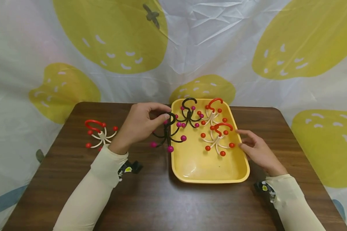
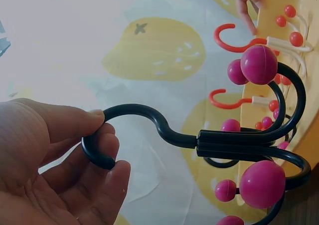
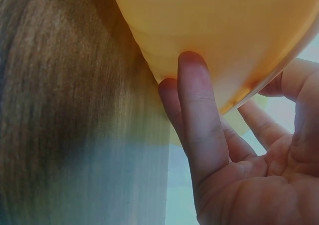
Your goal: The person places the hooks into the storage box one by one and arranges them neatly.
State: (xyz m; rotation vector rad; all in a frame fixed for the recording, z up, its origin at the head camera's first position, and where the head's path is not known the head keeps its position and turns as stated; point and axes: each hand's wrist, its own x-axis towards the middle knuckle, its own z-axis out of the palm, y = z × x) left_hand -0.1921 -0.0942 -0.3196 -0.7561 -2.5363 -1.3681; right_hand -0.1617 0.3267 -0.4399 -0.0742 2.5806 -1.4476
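My left hand (image 1: pixel 140 123) pinches the curved top of a black hook hanger (image 2: pixel 174 135) between thumb and fingertips. The hanger's curled arms end in magenta balls and hang at the left rim of the yellow tray (image 1: pixel 196 170), overlapping it in the head view. Inside the tray stand another black hook hanger (image 1: pixel 188 117) and two white hangers with red hooks and red balls, one at the back (image 1: pixel 212 117) and one nearer (image 1: pixel 218 139). My right hand (image 1: pixel 260 150) touches the tray's right side, its fairly straight fingers (image 3: pixel 197 100) against the outer wall.
Left of the tray, partly behind my left forearm, a white hanger with a red hook (image 1: pixel 102 136) stands on the dark wooden table (image 1: pixel 150 199). A pale curtain (image 1: pixel 191 41) with yellow fruit prints hangs behind the table's far edge.
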